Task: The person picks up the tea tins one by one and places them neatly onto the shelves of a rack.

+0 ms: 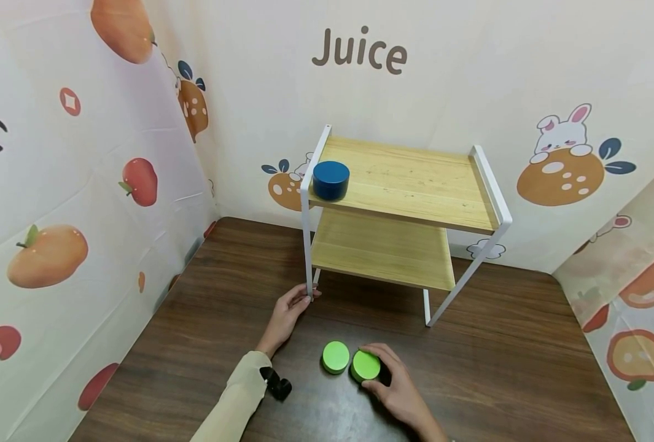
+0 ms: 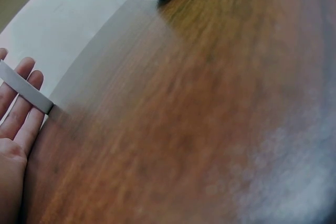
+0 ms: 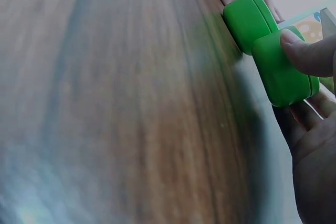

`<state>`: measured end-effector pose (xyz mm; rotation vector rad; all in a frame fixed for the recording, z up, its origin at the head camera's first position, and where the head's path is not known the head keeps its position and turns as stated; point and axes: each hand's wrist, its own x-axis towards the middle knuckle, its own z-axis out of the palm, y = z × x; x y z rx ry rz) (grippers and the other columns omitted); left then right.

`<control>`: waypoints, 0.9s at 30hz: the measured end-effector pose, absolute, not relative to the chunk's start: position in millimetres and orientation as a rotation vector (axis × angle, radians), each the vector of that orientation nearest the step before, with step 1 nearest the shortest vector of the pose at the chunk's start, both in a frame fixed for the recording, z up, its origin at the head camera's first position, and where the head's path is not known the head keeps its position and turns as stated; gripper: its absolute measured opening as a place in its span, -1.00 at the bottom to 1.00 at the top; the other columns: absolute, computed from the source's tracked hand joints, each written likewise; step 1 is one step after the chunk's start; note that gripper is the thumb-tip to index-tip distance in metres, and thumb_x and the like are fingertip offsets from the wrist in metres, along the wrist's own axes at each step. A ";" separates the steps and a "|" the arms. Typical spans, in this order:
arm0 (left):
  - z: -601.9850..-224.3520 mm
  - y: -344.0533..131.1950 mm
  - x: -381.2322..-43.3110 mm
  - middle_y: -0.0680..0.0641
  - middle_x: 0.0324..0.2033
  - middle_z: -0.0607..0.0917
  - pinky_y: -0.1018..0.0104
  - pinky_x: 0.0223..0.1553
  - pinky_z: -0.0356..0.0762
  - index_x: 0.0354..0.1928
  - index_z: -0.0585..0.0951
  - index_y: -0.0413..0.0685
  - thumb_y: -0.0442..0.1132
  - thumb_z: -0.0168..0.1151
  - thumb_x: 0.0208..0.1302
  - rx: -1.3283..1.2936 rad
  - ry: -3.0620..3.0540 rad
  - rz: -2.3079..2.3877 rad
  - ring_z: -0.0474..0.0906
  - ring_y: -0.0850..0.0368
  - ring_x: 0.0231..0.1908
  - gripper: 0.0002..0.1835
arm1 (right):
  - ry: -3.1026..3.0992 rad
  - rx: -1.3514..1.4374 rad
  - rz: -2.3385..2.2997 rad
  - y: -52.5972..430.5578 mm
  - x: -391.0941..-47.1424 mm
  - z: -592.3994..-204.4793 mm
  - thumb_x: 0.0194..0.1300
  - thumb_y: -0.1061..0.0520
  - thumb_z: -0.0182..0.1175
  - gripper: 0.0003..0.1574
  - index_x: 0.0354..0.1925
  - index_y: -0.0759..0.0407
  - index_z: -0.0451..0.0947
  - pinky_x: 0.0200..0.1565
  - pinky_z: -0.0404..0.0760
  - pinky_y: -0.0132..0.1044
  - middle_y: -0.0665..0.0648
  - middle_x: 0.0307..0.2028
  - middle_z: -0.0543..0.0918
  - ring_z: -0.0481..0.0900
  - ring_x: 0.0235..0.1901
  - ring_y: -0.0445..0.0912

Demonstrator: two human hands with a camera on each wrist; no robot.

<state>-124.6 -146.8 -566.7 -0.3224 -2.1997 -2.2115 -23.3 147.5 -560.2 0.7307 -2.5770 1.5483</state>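
A two-tier rack with wooden shelves and a white frame stands at the back. The left hand holds the foot of its front left leg, with the fingers behind the leg and the thumb on the near side. On the table the right hand pinches a round light-green tin between thumb and fingers. A second green tin sits just left of it. A dark blue round tin rests at the left end of the upper shelf.
The dark wooden table runs back to a printed cloth backdrop, which also rises at both sides. The lower shelf lies under the upper one. A black strap is on the left wrist.
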 end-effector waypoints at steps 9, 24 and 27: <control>-567.0 -147.0 -124.8 -0.40 0.19 0.68 0.52 0.20 0.51 0.39 0.50 -0.36 -0.30 0.09 0.63 -0.314 -2.201 -2.210 0.55 -0.32 0.32 -0.58 | -2.568 0.786 1.480 148.9 -28.9 -555.9 -0.01 0.39 0.59 -0.15 0.28 0.20 0.60 0.31 0.33 -0.60 -0.04 0.19 0.66 0.60 0.23 -0.17; -567.1 -146.3 -124.7 -0.44 0.21 0.66 0.53 0.21 0.50 0.40 0.49 -0.38 -0.29 0.09 0.64 -0.347 -2.185 -2.212 0.53 -0.37 0.32 -0.57 | -2.589 0.867 1.333 150.8 -43.6 -536.6 -0.02 0.39 0.60 -0.13 0.29 0.12 0.61 0.29 0.43 -0.54 -0.03 0.20 0.65 0.62 0.22 -0.11; -566.3 -146.6 -124.1 -0.43 0.21 0.66 0.53 0.21 0.50 0.40 0.49 -0.37 -0.30 0.08 0.63 -0.341 -2.190 -2.213 0.53 -0.37 0.33 -0.57 | -2.609 0.877 1.322 152.1 -47.8 -530.3 0.02 0.38 0.59 -0.12 0.32 0.04 0.59 0.30 0.44 -0.52 -0.03 0.22 0.64 0.61 0.24 -0.08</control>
